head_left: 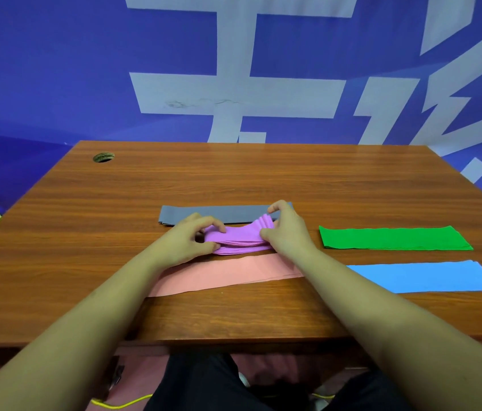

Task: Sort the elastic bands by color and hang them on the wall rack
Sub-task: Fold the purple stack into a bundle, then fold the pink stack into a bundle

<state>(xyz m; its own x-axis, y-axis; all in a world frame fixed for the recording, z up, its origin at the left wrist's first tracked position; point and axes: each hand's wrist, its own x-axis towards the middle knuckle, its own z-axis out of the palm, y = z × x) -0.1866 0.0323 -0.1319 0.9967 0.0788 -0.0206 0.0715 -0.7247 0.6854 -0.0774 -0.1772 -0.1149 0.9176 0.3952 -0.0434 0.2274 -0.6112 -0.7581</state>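
A stack of purple elastic bands [238,237] lies bunched at the middle of the wooden table [85,262]. My left hand [188,240] grips its left end with curled fingers and thumb. My right hand [285,229] pinches its fanned right end. Behind them lies a flat grey stack [204,213]. A pink stack [222,275] lies in front, partly under my forearms. To the right sit a green stack [394,238] and, nearer me, a blue stack [429,276]. No wall rack is in view.
A round cable hole [103,157] sits at the table's far left corner. A blue banner with large white characters [234,93] hangs behind the table. A yellow cord [121,404] lies on the floor below the front edge.
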